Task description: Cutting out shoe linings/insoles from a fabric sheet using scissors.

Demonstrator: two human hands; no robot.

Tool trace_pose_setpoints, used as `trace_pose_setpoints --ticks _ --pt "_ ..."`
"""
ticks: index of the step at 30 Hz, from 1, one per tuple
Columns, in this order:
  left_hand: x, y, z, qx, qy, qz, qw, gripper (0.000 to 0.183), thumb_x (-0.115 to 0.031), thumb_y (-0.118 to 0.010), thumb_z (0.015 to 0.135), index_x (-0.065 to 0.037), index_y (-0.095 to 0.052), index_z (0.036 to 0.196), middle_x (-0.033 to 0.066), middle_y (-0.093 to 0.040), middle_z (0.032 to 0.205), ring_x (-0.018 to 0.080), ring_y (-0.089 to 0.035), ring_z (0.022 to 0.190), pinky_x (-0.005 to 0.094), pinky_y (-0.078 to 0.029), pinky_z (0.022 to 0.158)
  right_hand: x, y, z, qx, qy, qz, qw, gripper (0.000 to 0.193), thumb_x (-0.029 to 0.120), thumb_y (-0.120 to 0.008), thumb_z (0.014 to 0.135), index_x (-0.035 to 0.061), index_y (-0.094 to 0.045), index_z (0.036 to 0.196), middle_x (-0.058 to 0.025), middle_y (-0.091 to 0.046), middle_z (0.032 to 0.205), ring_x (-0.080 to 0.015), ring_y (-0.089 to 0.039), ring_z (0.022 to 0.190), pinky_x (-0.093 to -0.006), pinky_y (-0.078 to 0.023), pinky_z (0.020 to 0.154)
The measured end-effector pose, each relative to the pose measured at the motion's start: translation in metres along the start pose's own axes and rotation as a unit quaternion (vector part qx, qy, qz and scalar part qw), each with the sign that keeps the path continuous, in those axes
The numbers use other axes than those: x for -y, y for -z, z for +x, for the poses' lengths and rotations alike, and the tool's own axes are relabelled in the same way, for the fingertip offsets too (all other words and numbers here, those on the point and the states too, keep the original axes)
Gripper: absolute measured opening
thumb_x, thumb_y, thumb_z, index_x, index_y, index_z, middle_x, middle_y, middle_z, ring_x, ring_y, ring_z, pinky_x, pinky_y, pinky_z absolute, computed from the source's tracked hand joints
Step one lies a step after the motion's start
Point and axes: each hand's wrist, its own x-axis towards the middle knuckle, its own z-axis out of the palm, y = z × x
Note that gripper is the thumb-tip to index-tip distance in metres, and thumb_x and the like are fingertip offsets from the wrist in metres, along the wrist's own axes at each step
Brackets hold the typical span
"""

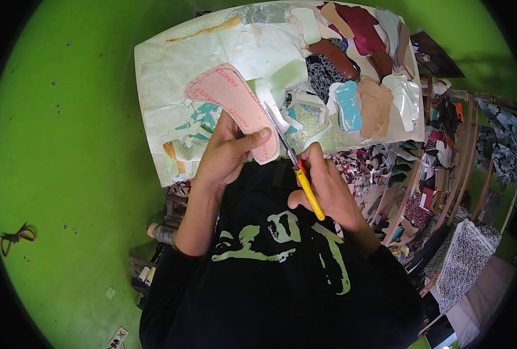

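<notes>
Two hands meet just above my chest. My right hand [327, 185] is closed around the yellow handles of the scissors [298, 168], whose blades point up and away from me, their tips reaching the pink sole-shaped piece [235, 102]. My left hand [228, 152] pinches the near end of that piece, thumb across its face and fingers curled behind, so the sheet stays taut and lifted off the table [153, 75] where the blades meet its right edge. The piece thus lies between the hands, touching the left one and met by the scissors on the right. Beyond my right hand, further across the table, lie loose cut-outs: a turquoise sole [348, 106], tan pieces [376, 106], a brown one [335, 57] and a dark red one [361, 26]. Left of my left hand stretches the green floor [66, 145].
</notes>
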Motion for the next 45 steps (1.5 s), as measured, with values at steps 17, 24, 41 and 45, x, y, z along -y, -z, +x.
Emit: trace_pose_setpoints --ticks 17,24,41,45 --pt "0.000 0.017 -0.024 0.032 0.043 -0.043 0.998 0.082 0.009 -0.066 0.083 -0.010 -0.023 0.150 0.0072 -0.055 0.126 0.0163 -0.059 0.111 0.0315 -0.052 0.089 0.010 -0.019 0.014 0.023 -0.017 0.030 0.999 0.076 0.054 -0.078 0.076 -0.0022 -0.037 0.108 -0.0204 -0.054 0.074 -0.0464 -0.055 0.065 -0.0459 -0.046 0.061" --pt "0.003 0.016 -0.028 0.050 0.086 -0.064 0.993 0.081 0.008 -0.064 0.084 -0.009 -0.022 0.152 0.0094 -0.056 0.125 0.0175 -0.061 0.110 0.0308 -0.053 0.089 0.004 -0.027 0.016 0.038 -0.058 0.050 0.996 0.074 0.045 -0.082 0.076 -0.0013 -0.036 0.111 -0.0209 -0.055 0.078 -0.0459 -0.055 0.068 -0.0459 -0.046 0.063" --pt "0.020 0.012 -0.020 0.069 0.116 -0.123 0.983 0.077 0.010 -0.062 0.084 -0.008 -0.027 0.150 0.0116 -0.057 0.125 0.0198 -0.061 0.111 0.0319 -0.053 0.092 -0.007 -0.024 0.016 -0.020 0.008 -0.008 1.000 0.074 0.037 -0.083 0.077 -0.0031 -0.033 0.113 -0.0219 -0.053 0.074 -0.0487 -0.055 0.065 -0.0479 -0.044 0.058" --pt "0.020 0.007 -0.019 0.067 0.114 -0.137 0.982 0.068 0.013 -0.060 0.085 -0.006 -0.036 0.146 0.0133 -0.060 0.123 0.0195 -0.064 0.110 0.0292 -0.055 0.091 -0.009 -0.023 0.017 0.002 -0.034 0.029 0.999 0.071 0.033 -0.084 0.077 -0.0024 -0.034 0.113 -0.0212 -0.055 0.078 -0.0465 -0.056 0.065 -0.0469 -0.045 0.059"
